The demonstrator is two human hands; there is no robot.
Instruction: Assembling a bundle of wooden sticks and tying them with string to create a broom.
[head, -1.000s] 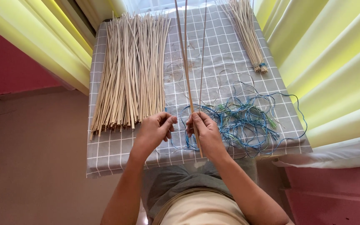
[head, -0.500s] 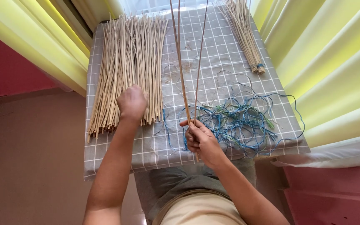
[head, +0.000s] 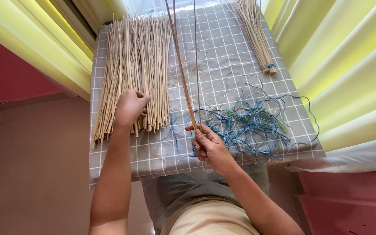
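Observation:
My right hand grips the lower ends of a few long thin reed sticks that stand up and reach past the top of the view. My left hand rests with curled fingers on the near end of a wide loose pile of pale reed sticks at the table's left side; whether it grips one I cannot tell. A tangle of blue and green thread lies just right of my right hand.
The small table has a grey checked cloth. A tied bundle of sticks lies at the far right corner. Yellow curtains hang on both sides. My lap is under the near edge.
My left hand left the sticks held by my right hand and moved left onto the big pile, then settled near its lower end. The right hand kept holding the upright sticks.

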